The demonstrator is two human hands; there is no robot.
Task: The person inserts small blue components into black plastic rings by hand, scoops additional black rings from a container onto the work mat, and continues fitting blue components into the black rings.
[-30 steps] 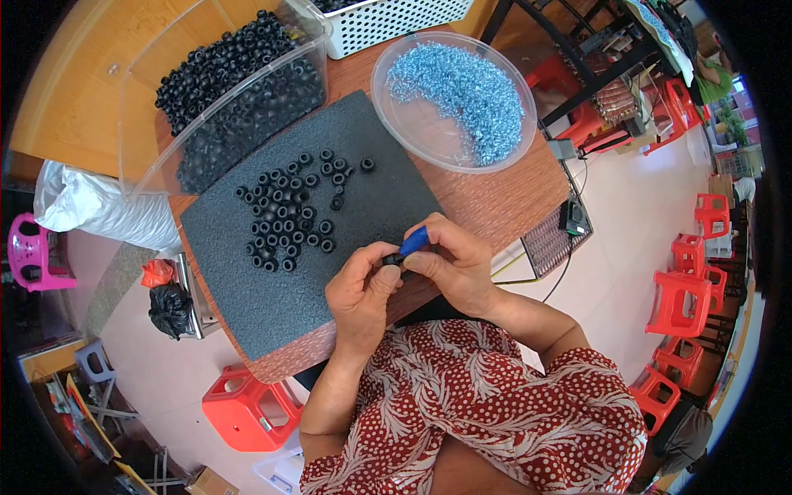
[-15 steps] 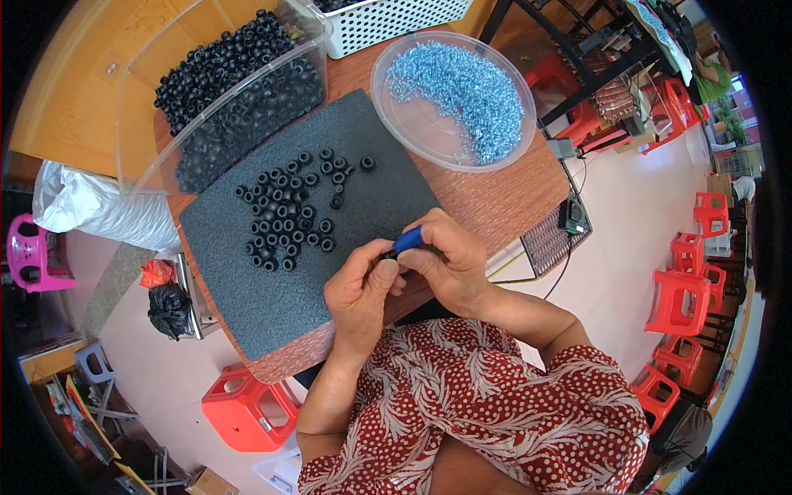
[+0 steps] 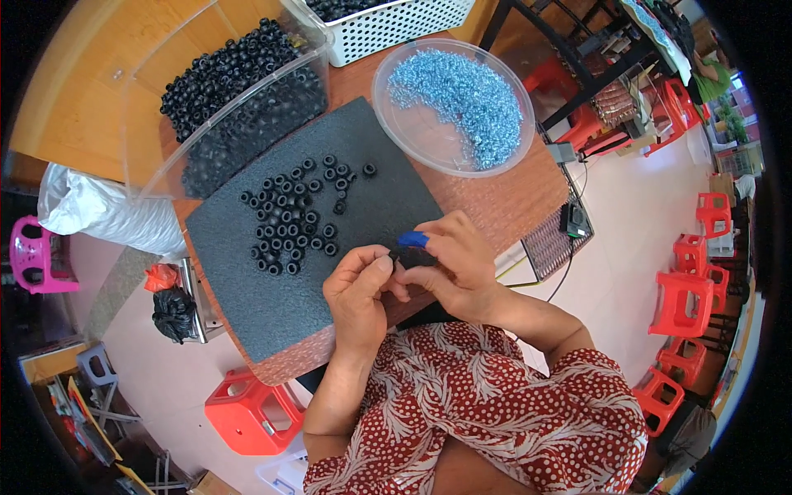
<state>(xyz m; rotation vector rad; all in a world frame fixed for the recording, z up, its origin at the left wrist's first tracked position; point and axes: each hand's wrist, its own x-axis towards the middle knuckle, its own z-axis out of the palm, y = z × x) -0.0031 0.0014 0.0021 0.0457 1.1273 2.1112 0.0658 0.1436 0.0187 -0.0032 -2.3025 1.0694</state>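
Observation:
My left hand [image 3: 360, 291] and my right hand [image 3: 454, 266] meet over the near edge of a black foam mat [image 3: 247, 272]. My right hand grips a small tool with a blue handle [image 3: 413, 239]. My left hand pinches a small black ring [image 3: 394, 257] against the tool's tip; most of the ring is hidden by my fingers. A loose cluster of several black rings [image 3: 295, 216] lies on the mat, to the left of my hands and farther from me.
A clear bin of black rings [image 3: 235, 91] stands at the back left. A clear round bowl of blue-silver small parts [image 3: 452, 103] sits at the back right, a white perforated basket [image 3: 388, 21] behind. Red stools [image 3: 681, 301] stand on the floor to the right.
The blue handle has tipped flatter and my hands have shifted slightly, still joined on the ring. The view has drifted a little.

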